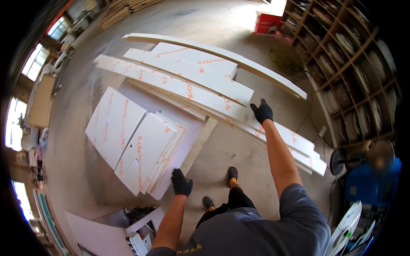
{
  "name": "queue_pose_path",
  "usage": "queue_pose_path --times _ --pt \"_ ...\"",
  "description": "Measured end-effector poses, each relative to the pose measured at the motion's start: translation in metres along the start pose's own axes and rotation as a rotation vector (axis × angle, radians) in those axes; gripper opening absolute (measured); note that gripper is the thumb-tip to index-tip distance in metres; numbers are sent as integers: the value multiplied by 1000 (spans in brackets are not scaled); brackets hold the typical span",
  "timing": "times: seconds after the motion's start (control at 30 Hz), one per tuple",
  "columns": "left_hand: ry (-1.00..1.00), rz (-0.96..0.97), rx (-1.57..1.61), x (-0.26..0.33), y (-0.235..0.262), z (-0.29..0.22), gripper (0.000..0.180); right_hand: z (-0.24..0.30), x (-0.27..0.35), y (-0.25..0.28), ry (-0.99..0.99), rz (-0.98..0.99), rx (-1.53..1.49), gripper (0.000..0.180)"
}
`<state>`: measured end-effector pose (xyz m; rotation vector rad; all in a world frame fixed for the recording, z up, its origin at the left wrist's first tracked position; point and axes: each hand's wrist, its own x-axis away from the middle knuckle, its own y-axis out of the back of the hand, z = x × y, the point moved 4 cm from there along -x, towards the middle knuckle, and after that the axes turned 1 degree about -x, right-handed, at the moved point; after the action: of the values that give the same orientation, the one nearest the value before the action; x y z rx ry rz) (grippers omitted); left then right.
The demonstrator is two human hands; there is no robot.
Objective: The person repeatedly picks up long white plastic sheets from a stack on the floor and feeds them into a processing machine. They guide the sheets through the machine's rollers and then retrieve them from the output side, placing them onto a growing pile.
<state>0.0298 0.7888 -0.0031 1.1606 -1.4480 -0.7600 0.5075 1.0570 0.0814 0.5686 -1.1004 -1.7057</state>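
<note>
While both feet stand on the concrete floor [239,149], the gloved left hand [181,182] hangs at about seven o'clock with fingers loosely spread, holding nothing, just beside the near corner of the short white panels [141,153]. Farther out, at one o'clock, the gloved right hand [262,112] rests flat and empty on the long white boards [188,87]. Both stacks look already laid; no board is lifted yet. Beyond, at two o'clock, stand wooden shelves [341,64].
</note>
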Motion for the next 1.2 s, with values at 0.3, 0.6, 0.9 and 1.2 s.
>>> queue_pose_path --times 0.3,0.6,0.9,1.2 --pt "264 163 83 -45 -2 33 98 -62 -78 -153 -765 680 -1484 35" --pt "346 368 -146 -81 -34 95 91 -128 -46 -89 -538 833 -1569 42" --pt "248 811 825 -112 -34 3 50 -277 143 101 -503 508 -1198 22" --pt "16 1214 2251 -96 66 -316 47 -208 505 238 -309 -72 -990 54"
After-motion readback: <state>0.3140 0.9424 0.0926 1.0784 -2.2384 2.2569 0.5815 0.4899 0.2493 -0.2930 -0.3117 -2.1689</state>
